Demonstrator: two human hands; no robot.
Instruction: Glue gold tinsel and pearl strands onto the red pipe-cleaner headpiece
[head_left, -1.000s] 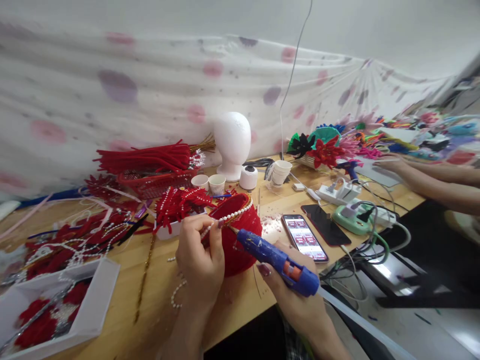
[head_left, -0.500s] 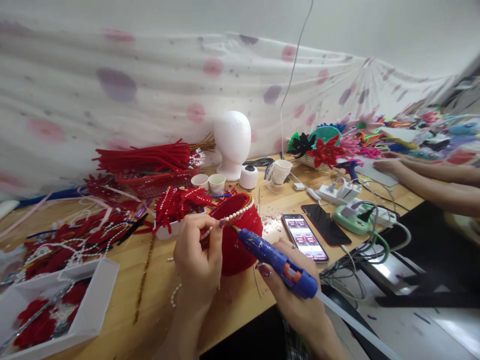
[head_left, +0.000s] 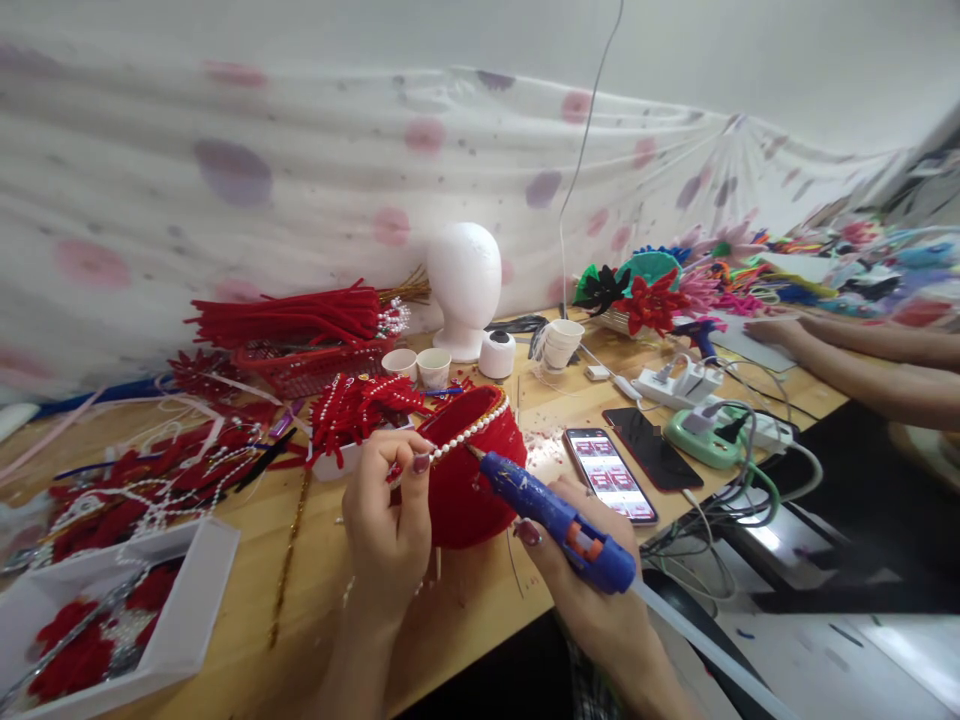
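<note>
A red fuzzy band shaped like a bowl or cap [head_left: 469,490] stands on the wooden table between my hands. Gold trim and a string of white pearl beads [head_left: 471,430] run along its upper edge. My left hand [head_left: 390,505] is closed, thumb and finger pinching the bead string at the band's left side. My right hand [head_left: 592,590] grips a blue hot glue gun [head_left: 559,520], with a long clear glue stick [head_left: 705,645] out of its back end. The gun's nozzle points at the band's front, just below the beads.
A white foam head [head_left: 465,285] stands behind, near paper cups [head_left: 561,345]. Two phones [head_left: 609,475] lie right, beside power strips [head_left: 705,438] and cables. Left are a white box [head_left: 202,600] and red trimmings [head_left: 360,410]. Another person's arms [head_left: 862,350] reach in at far right.
My left hand has shifted slightly left and down along the bead string, uncovering more beads on the rim. The glue gun's tip has moved slightly away from my left fingers.
</note>
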